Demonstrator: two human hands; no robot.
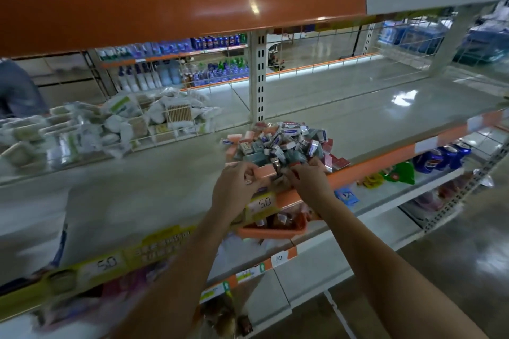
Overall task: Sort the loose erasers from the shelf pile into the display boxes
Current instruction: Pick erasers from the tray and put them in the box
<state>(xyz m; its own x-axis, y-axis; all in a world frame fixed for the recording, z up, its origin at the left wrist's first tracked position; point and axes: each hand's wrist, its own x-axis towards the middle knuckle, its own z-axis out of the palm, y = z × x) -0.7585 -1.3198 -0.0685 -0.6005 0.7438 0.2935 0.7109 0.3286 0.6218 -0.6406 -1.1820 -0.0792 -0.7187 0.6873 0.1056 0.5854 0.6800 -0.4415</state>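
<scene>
Here both hands' fingers (249, 173) curl around erasers (281, 143).

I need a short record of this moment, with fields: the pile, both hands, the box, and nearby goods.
pile: eraser pile on the middle shelf, near its front edge
left hand: left hand grips an orange box at the pile's front
right hand: right hand curled on small erasers beside the box
shelf below: orange tray holding small items
nearby: packets of cotton swabs behind a wire divider, left of the pile
</scene>
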